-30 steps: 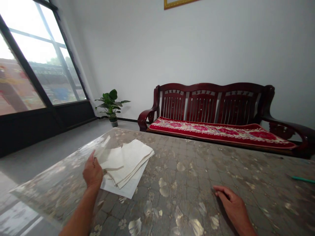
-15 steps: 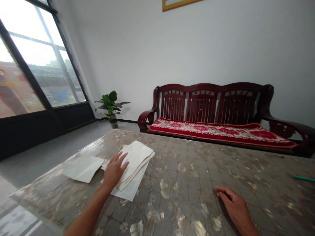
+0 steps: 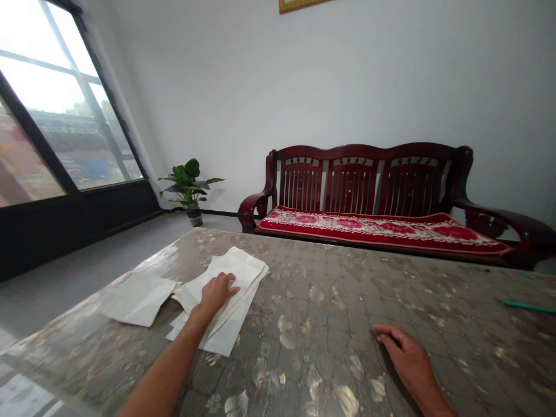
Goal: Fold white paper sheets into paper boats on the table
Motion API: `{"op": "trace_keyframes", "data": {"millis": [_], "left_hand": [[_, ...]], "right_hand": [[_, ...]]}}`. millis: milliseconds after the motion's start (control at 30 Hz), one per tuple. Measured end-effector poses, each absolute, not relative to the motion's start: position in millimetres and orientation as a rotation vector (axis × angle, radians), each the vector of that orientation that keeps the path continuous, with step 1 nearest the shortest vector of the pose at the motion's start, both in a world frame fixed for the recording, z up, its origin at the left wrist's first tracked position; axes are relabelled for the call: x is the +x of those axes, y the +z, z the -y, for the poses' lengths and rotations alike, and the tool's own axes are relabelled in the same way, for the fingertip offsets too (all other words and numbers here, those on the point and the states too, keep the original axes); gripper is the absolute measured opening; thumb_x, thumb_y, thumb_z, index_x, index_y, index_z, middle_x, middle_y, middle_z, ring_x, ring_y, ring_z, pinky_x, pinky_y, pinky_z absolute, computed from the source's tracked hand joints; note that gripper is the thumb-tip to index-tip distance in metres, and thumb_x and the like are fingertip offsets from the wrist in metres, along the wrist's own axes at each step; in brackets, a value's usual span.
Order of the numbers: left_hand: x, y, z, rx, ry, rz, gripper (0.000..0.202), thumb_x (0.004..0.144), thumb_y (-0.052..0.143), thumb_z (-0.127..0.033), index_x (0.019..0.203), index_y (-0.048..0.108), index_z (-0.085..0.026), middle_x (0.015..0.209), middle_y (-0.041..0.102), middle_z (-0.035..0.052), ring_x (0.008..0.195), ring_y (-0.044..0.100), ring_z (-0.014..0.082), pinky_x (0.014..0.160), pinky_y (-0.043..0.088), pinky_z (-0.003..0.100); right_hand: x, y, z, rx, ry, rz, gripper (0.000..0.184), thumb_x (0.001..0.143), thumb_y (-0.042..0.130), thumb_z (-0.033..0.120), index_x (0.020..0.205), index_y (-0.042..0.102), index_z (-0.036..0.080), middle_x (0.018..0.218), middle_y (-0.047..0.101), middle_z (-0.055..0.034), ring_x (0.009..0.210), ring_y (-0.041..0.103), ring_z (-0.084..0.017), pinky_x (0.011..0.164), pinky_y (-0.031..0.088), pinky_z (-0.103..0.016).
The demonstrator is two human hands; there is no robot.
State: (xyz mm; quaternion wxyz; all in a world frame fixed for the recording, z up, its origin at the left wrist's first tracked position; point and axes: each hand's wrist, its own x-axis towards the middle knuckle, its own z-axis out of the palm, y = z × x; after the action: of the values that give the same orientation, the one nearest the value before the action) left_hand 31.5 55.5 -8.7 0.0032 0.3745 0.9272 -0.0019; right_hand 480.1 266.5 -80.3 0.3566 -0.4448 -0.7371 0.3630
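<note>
Papers (image 3: 243, 289) now under the left hand (image 3: 216, 292) — apparently not gripping; right hand (image 3: 403, 353) loosely curled on tabletop (image 3: 339, 278).

Left hand (image 3: 216, 292) hides middle of paper stack (image 3: 230, 330) at 7 o'clock; sheet count there cannot be told. Right arm below right hand (image 3: 406, 353) cut off by bottom edge, 5 o'clock. Gold picture frame (image 3: 304, 4) cut by top edge, 12 o'clock. Thin green object (image 3: 527, 307), 3 o'clock, too small to name. Outside window (image 3: 65, 127), 10 o'clock, all blurred.
</note>
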Motion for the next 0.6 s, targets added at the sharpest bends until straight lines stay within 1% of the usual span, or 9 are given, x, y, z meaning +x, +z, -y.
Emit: {"op": "trace_keyframes", "data": {"millis": [67,133,233,300,400,467,500,600], "left_hand": [[33,-7,-61,1.173,-0.042,-2.925,0.023,0.092,0.056,-0.032,0.111,0.065,-0.024,0.117,0.067,0.0072,0.106,0.065,0.0221,0.082,0.047,0.029],[35,-7,-67,1.18,-0.066,-2.93,0.02,0.093,0.052,-0.028,0.105,0.067,-0.021,0.112,0.068,0.0087,0.104,0.065,0.023,0.08,0.047,0.029],[35,-9,-73,1.178,-0.092,-2.939,0.026,0.095,0.042,-0.02,0.102,0.067,-0.017,0.106,0.07,0.0128,0.103,0.066,0.0254,0.078,0.048,0.032],[35,-12,-75,1.177,-0.107,-2.945,0.033,0.096,0.035,-0.015,0.104,0.067,-0.015,0.107,0.069,0.0156,0.104,0.066,0.0268,0.08,0.048,0.034],[33,-14,-77,1.177,-0.118,-2.943,0.036,0.095,0.032,-0.011,0.108,0.066,-0.011,0.11,0.069,0.0183,0.107,0.065,0.0284,0.084,0.047,0.037],[32,-13,-78,1.161,-0.117,-2.937,0.036,0.095,0.032,-0.012,0.108,0.066,-0.01,0.11,0.068,0.019,0.106,0.065,0.0292,0.085,0.047,0.037],[31,-12,-79,1.151,-0.111,-2.933,0.035,0.095,0.033,-0.016,0.108,0.065,-0.011,0.11,0.068,0.019,0.105,0.065,0.0294,0.084,0.048,0.038],[31,-7,-85,1.133,-0.071,-2.921,0.04,0.099,0.033,-0.037,0.114,0.063,-0.015,0.116,0.066,0.0174,0.106,0.065,0.0297,0.083,0.049,0.037]], "right_hand": [[480,-80,-266,-1.136,0.943,1.906,0.035,0.069,0.053,0.047,0.08,0.077,0.023,0.091,0.076,-0.0061,0.087,0.07,-0.026,0.085,0.054,-0.037],[480,-80,-266,-1.129,0.943,1.898,0.035,0.07,0.053,0.047,0.08,0.077,0.023,0.091,0.076,-0.0061,0.088,0.069,-0.026,0.086,0.054,-0.036],[481,-81,-265,-1.132,0.936,1.886,0.034,0.07,0.054,0.047,0.08,0.077,0.024,0.092,0.076,-0.0062,0.091,0.069,-0.026,0.087,0.054,-0.036],[481,-81,-264,-1.134,0.938,1.885,0.034,0.07,0.054,0.046,0.081,0.077,0.024,0.093,0.076,-0.0061,0.092,0.069,-0.026,0.087,0.054,-0.036],[480,-81,-264,-1.129,0.941,1.882,0.034,0.071,0.053,0.045,0.081,0.077,0.023,0.092,0.075,-0.0062,0.09,0.069,-0.026,0.085,0.054,-0.036],[480,-81,-264,-1.12,0.938,1.883,0.034,0.071,0.053,0.045,0.081,0.077,0.023,0.091,0.075,-0.0061,0.089,0.069,-0.026,0.084,0.054,-0.036],[480,-81,-264,-1.117,0.937,1.883,0.033,0.071,0.053,0.045,0.081,0.077,0.023,0.091,0.075,-0.006,0.089,0.069,-0.026,0.084,0.054,-0.035],[479,-81,-264,-1.117,0.941,1.891,0.032,0.071,0.054,0.044,0.08,0.077,0.024,0.09,0.075,-0.0053,0.089,0.069,-0.025,0.082,0.054,-0.034]]}}
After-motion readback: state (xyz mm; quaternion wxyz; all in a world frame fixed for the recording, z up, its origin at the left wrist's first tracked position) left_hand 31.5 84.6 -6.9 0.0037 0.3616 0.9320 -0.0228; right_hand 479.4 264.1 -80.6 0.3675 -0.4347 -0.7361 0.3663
